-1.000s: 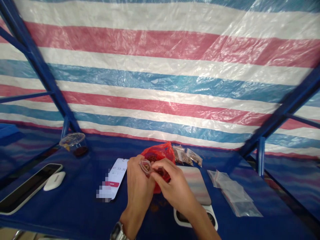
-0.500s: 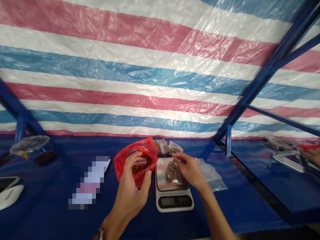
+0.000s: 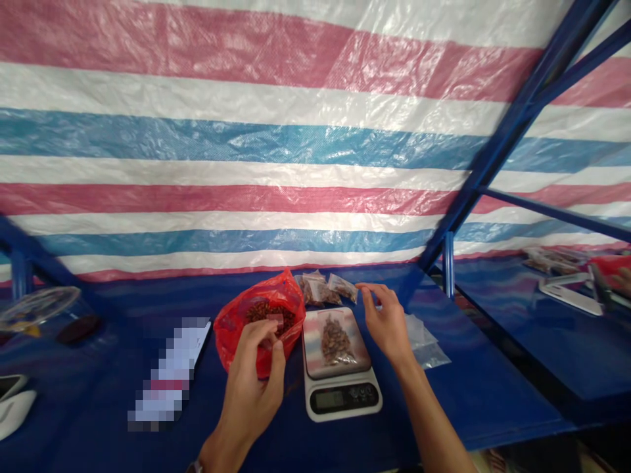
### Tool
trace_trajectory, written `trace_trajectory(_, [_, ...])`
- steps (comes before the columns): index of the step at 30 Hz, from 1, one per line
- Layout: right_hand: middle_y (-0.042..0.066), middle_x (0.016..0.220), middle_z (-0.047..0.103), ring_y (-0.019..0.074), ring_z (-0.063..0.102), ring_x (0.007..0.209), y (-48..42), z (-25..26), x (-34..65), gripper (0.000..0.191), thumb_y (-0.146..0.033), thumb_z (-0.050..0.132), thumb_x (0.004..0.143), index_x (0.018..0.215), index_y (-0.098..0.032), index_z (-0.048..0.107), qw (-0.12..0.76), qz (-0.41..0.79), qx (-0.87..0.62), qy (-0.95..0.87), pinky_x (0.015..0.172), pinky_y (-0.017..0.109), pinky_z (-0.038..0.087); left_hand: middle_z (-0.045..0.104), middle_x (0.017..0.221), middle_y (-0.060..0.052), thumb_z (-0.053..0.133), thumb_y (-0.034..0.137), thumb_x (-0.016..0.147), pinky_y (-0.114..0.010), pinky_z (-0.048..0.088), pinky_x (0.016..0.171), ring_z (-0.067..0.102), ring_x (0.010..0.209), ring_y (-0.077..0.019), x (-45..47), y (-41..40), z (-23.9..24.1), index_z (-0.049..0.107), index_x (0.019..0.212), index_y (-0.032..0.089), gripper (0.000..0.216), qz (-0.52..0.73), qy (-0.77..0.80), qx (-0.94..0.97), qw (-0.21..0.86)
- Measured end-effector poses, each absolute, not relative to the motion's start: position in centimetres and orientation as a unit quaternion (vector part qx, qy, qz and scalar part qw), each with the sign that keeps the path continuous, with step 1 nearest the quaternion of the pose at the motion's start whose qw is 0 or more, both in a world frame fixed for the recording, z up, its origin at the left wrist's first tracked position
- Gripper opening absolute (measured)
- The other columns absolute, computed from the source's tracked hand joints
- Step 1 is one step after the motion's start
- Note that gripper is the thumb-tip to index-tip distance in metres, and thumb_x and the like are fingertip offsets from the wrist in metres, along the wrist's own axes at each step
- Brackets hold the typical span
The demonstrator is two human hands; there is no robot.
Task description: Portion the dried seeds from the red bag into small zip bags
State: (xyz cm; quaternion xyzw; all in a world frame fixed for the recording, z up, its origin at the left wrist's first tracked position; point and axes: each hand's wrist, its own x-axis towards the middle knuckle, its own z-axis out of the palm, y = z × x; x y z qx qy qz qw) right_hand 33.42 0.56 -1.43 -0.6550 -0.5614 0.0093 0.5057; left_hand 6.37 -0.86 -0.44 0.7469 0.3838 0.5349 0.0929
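My left hand (image 3: 256, 371) reaches over the near rim of a red plastic bag (image 3: 224, 335), its fingers drawn together. A small clear plastic piece (image 3: 275, 322) shows at the fingertips, above the brown dried bits (image 3: 266, 312) inside the bag; the grip on it is partly hidden. A small clear bag of brown dried pieces (image 3: 336, 341) lies on the metal plate of a white digital scale (image 3: 315, 374). Just right of the scale, my right hand (image 3: 387, 322) hovers with nothing in it, fingers bent and apart. The scale's display (image 3: 329, 399) is too blurred to read.
Several filled small bags (image 3: 320, 289) lie behind the scale. Flat clear bags (image 3: 426, 345) rest right of my right hand. Leftward are a pixelated item (image 3: 170, 374) and a clear tub (image 3: 44, 315). A blue metal post (image 3: 447, 266) stands at right; beyond it, another person's hand (image 3: 624, 282).
My right hand has let go of the small bag on the scale and moved right. My left hand's fingers have closed together over the red bag. The view has shifted slightly.
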Motion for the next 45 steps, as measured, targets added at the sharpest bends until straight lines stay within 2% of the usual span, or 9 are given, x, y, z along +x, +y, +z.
trace_trajectory(10, [0.009,0.104,0.077,0.0269,0.067,0.099,0.8,-1.4,33.6,0.032,-0.038,0.047,0.102,0.101,-0.023,0.076,0.480,0.027,-0.641,-0.598,0.095,0.044,0.046,0.067,0.103,-0.006,0.054,0.010,0.095,-0.032,0.058,0.080,0.067,0.095,-0.0194,7.0,-0.2,-0.5,0.059,0.115,0.022,0.024,0.549,0.384,0.738,0.075])
trace_trajectory(15, [0.006,0.105,0.075,0.0269,0.064,0.102,0.9,-1.6,33.2,0.024,-0.033,0.055,0.099,0.105,-0.027,0.077,0.430,0.059,-0.636,-0.638,0.097,0.045,0.045,0.067,0.102,-0.006,0.054,0.009,0.094,-0.031,0.058,0.079,0.067,0.094,-0.0183,7.2,0.2,-0.6,0.060,0.111,0.022,0.022,0.558,0.388,0.731,0.072])
trace_trajectory(27, [0.005,0.106,0.072,0.0251,0.063,0.101,0.6,-1.5,33.1,0.024,-0.030,0.055,0.099,0.103,-0.031,0.079,0.351,0.112,-0.627,-0.687,0.101,0.048,0.042,0.068,0.099,-0.005,0.053,0.011,0.095,-0.031,0.058,0.078,0.069,0.091,-0.0189,7.4,0.4,-0.5,0.061,0.111,0.022,0.021,0.563,0.394,0.722,0.084])
trace_trajectory(33, [0.006,0.102,0.071,0.0246,0.062,0.100,0.8,-1.6,33.4,0.026,-0.024,0.054,0.099,0.103,-0.029,0.079,0.367,0.100,-0.620,-0.686,0.094,0.043,0.045,0.068,0.099,-0.005,0.053,0.011,0.096,-0.032,0.059,0.079,0.068,0.091,-0.0189,7.2,0.5,-0.7,0.060,0.113,0.022,0.021,0.555,0.405,0.720,0.094])
trace_trajectory(41, [0.005,0.106,0.070,0.0272,0.061,0.104,0.7,-1.6,32.7,0.025,-0.031,0.054,0.100,0.099,-0.031,0.079,0.332,0.120,-0.647,-0.675,0.098,0.049,0.041,0.067,0.102,-0.005,0.054,0.011,0.096,-0.030,0.058,0.084,0.068,0.096,-0.0180,7.4,0.7,-1.1,0.059,0.114,0.023,0.022,0.552,0.402,0.723,0.101])
trace_trajectory(45, [0.005,0.106,0.070,0.0277,0.061,0.106,0.8,-1.5,32.4,0.020,-0.028,0.056,0.098,0.094,-0.028,0.076,0.355,0.137,-0.638,-0.670,0.102,0.052,0.039,0.066,0.107,-0.005,0.052,0.014,0.099,-0.030,0.057,0.086,0.067,0.100,-0.0176,7.9,0.6,-1.2,0.060,0.114,0.024,0.020,0.521,0.411,0.737,0.126])
